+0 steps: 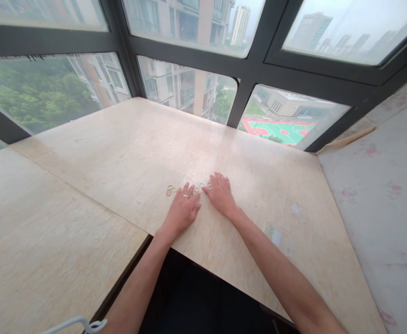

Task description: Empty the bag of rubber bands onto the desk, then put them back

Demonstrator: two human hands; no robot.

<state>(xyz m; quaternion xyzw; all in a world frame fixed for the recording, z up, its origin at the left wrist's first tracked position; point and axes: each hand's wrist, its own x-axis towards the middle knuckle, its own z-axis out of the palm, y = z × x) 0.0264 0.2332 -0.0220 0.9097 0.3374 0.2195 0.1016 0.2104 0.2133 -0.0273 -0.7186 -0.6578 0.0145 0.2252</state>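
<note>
Several small thin rings (170,187) lie on the pale marbled surface (168,144), some left of my hands and some between them. My left hand (184,206) rests palm down with its fingers spread, a ring worn on one finger, and it covers part of the group. Just to the right, my right hand (220,192) lies flat with its thumb apart, close by another small ring (202,185). Nothing is seen gripped in either hand. Whatever lies under the palms is hidden.
Clear plastic packets (275,234) lie right of my right forearm, with another packet (296,209) behind them. Dark window frames (189,51) border the surface at the back. A floral wall (380,204) stands on the right. A dark gap (196,297) opens below the front edge.
</note>
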